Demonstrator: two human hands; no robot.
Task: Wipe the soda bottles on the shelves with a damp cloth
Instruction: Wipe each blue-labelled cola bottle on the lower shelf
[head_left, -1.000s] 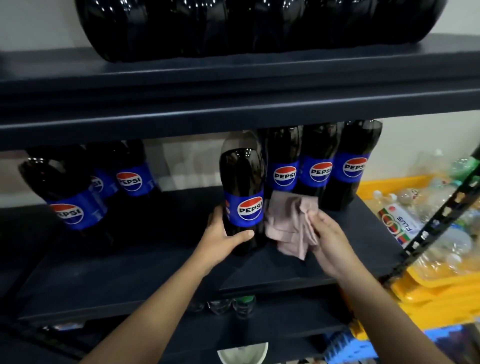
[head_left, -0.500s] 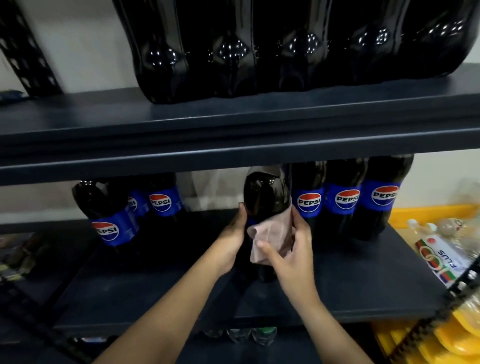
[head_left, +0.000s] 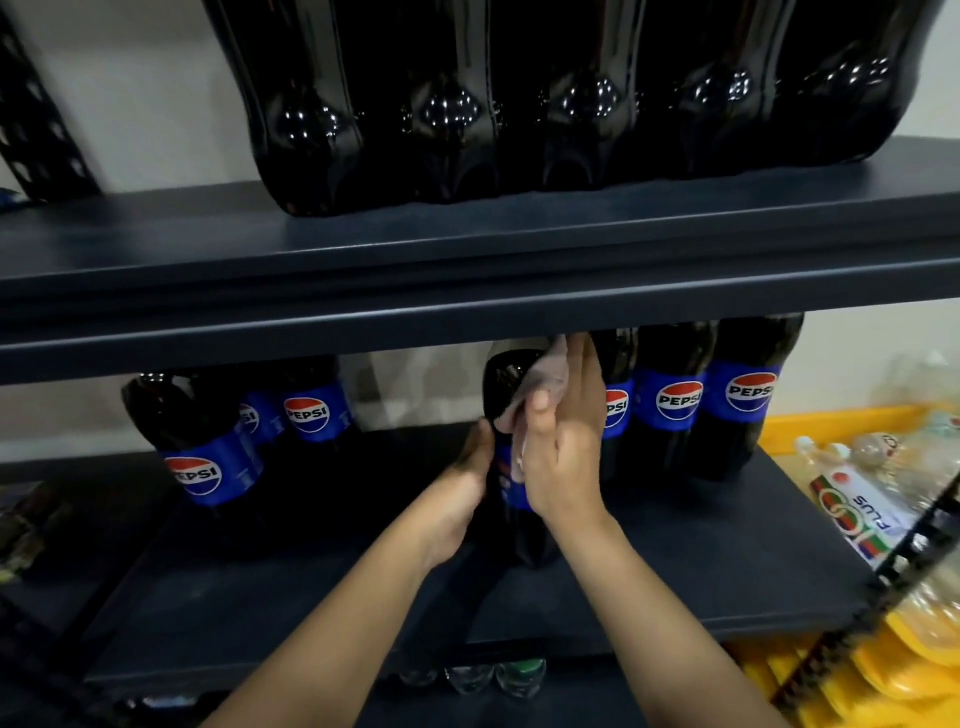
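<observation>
Three cola bottles stand at the left of the middle shelf, the nearest one tilted in the wide view, the other two behind it and partly hidden. A bare stretch of shelf lies between them and the bottle being wiped, which stands upright near the middle of the shelf, its top hidden behind the edge of the upper shelf. The left hand holds this bottle at its blue label, fingers wrapped round the left side and gripping it. The right hand presses a pale pink cloth flat against the bottle's upper front, fingers stretched upward and the thumb laid over the cloth. Just right of that hand, three more cola bottles stand side by side, touching, labels facing out. On the upper shelf sits a row of dark bottle bottoms. At the far right, yellow crates hold clear plastic bottles. Below the middle shelf's front edge, a few small bottle caps show.
</observation>
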